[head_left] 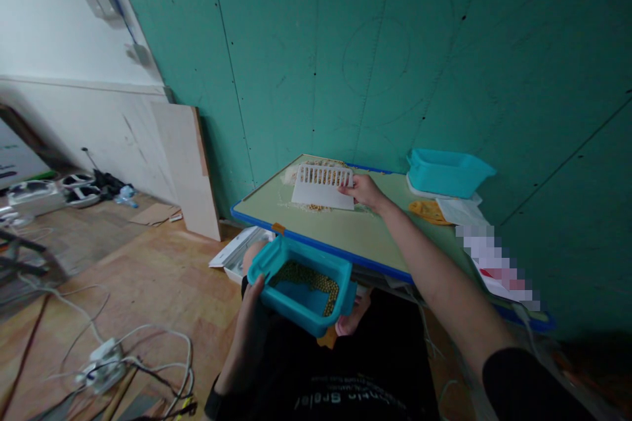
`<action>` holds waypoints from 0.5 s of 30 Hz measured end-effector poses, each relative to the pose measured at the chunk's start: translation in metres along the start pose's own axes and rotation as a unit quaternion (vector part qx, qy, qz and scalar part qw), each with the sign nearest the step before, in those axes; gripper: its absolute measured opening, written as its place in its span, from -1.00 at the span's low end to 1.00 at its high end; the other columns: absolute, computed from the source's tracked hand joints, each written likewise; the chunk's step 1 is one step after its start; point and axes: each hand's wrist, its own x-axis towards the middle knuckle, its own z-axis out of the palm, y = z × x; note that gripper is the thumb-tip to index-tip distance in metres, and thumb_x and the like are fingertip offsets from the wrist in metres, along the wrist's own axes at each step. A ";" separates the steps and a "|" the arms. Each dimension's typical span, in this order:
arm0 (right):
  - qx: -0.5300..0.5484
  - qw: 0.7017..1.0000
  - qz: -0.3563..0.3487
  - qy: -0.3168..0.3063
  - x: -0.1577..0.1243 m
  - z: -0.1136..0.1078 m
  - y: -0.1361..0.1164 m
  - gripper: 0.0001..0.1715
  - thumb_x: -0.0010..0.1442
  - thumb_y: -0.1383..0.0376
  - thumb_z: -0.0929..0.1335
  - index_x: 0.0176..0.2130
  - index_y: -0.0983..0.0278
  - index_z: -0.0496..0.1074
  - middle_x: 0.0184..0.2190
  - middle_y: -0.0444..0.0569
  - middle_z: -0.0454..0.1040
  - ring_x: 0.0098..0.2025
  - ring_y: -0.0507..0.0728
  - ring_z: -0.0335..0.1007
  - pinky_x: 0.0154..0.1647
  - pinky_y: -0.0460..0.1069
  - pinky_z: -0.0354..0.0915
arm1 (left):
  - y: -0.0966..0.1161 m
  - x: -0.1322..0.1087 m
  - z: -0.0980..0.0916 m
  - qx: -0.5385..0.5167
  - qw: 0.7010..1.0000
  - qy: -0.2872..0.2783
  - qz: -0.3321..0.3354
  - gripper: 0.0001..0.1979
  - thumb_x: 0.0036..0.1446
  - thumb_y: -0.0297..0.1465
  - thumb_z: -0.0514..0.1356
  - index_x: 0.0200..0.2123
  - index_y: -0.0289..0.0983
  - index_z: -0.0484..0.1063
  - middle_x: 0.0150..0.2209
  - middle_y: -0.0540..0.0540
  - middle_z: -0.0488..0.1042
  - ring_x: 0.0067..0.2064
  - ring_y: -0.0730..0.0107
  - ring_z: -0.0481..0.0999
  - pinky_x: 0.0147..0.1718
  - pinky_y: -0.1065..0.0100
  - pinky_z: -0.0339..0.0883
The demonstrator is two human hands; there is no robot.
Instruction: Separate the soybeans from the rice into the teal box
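My left hand [250,302] grips the left side of a teal plastic bin [301,322], held tilted over my lap below the table's front edge. Small round yellowish-green beans [316,279] lie along the bin's far and right sides, leaving part of its floor bare. My right hand [363,192] is closed on the right edge of a white slotted plastic scraper [320,194], which leans over the tabletop. Beans show through its slots, and a few yellow beans [318,208] lie at its near edge. Pale grains [291,174] are heaped behind and beside it.
The blue-edged table [375,233] stands against a green wall. At its right are another teal bin [447,173], a yellow cloth [428,212] and white papers. A board [185,164] leans at left; a power strip [103,365] and cables lie on the floor.
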 end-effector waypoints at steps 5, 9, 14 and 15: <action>0.082 0.996 0.012 -0.032 -0.002 -0.001 0.000 -0.74 0.13 0.27 0.60 -0.19 0.34 0.64 -0.35 -0.02 0.66 -0.39 0.11 0.54 -0.33 0.01 0.53 | 0.004 -0.003 0.005 0.006 1.000 -0.011 0.017 -0.30 0.15 0.05 0.45 0.24 -0.18 0.52 0.15 -0.23 0.68 0.45 -0.30 0.42 0.37 -0.17 0.42; 0.095 0.995 0.027 -0.033 -0.001 -0.001 0.001 -0.70 0.09 0.24 0.64 -0.23 0.33 0.63 -0.39 -0.04 0.64 -0.40 0.10 0.54 -0.37 0.01 0.55 | 0.005 -0.003 0.004 0.012 0.999 -0.008 0.033 -0.29 0.12 0.07 0.47 0.26 -0.08 0.53 0.19 -0.17 0.67 0.52 -0.28 0.32 0.43 -0.17 0.34; 0.090 0.995 0.036 -0.024 -0.001 -0.001 -0.001 -0.70 0.11 0.26 0.63 -0.19 0.35 0.64 -0.40 -0.04 0.63 -0.43 0.08 0.51 -0.37 0.01 0.55 | 0.003 -0.005 -0.001 0.026 0.999 -0.007 0.041 -0.33 0.12 0.09 0.46 0.20 -0.10 0.55 0.26 -0.19 0.62 0.58 -0.27 0.18 0.46 -0.16 0.28; 0.088 0.995 0.036 -0.026 -0.002 -0.001 -0.001 -0.72 0.12 0.28 0.63 -0.19 0.36 0.64 -0.41 -0.05 0.61 -0.44 0.08 0.50 -0.38 0.00 0.54 | 0.002 -0.005 -0.002 0.022 0.999 -0.016 0.036 -0.33 0.12 0.09 0.45 0.20 -0.11 0.55 0.26 -0.20 0.62 0.57 -0.27 0.20 0.45 -0.17 0.30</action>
